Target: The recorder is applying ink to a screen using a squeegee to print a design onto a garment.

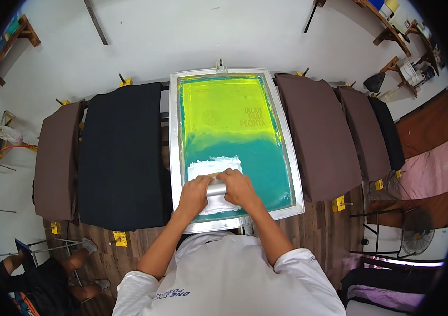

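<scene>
A silk-screen frame (287,158) with a silver metal rim lies flat in front of me, its mesh yellow at the far end and teal near me. A patch of white ink (211,166) is spread on the teal part. Both hands grip a squeegee (216,187) with a metal handle, held across the mesh at the near end. My left hand (195,192) wraps its left side and my right hand (239,187) its right side. The blade is hidden under my fingers.
Dark garments lie on printing boards on both sides: a black one (121,155) and a brown one (55,160) to the left, brown ones (319,139) to the right. Another person (50,279) sits at the lower left. A fan (416,237) stands at the lower right.
</scene>
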{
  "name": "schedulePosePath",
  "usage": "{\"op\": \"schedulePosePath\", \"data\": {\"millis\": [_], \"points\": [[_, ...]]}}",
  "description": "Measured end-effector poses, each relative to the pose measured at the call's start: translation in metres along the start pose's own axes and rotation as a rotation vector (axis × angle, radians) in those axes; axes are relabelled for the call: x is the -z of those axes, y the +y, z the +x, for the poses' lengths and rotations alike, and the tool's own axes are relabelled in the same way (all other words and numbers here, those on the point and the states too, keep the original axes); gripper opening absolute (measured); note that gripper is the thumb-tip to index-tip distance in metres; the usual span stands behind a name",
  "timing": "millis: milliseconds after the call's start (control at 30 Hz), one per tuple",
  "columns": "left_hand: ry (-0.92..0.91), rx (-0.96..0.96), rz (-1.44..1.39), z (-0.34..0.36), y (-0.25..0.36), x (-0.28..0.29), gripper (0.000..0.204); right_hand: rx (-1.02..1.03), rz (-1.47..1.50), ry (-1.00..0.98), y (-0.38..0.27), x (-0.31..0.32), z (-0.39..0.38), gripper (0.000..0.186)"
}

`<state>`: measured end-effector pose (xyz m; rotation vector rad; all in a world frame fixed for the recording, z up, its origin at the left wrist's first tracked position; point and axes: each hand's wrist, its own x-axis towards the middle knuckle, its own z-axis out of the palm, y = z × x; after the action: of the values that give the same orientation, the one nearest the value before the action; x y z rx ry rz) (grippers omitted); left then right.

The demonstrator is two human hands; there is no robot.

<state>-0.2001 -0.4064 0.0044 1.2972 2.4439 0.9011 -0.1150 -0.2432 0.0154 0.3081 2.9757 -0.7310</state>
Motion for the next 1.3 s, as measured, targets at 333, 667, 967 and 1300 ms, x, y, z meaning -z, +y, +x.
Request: {"op": "schedulePosePath", "data": {"millis": [333, 667, 967, 1300], "points": [[-0.139, 0.024, -0.025, -0.069, 0.041, 0.010, 0.050, -0.070, 0.070, -0.078, -0.029, -0.012, -0.078, 0.053], [0.006, -0.020, -0.081, -0.009, 0.017, 0.018, 0.040, -0.011, -0.025, -0.067, -0.014, 0.026, -0.013, 0.041], [-0.095, 0.018, 0.051, -0.082, 0.037, -0.015, 0.053, -0.023, 0.013, -0.090, -0.025, -0.012, -0.092, 0.064], [0.074, -0.044, -0.095, -0.007, 0.013, 0.015, 0.043, 0.037, -0.032, -0.063, -0.016, 0.027, -0.012, 0.048]]}}
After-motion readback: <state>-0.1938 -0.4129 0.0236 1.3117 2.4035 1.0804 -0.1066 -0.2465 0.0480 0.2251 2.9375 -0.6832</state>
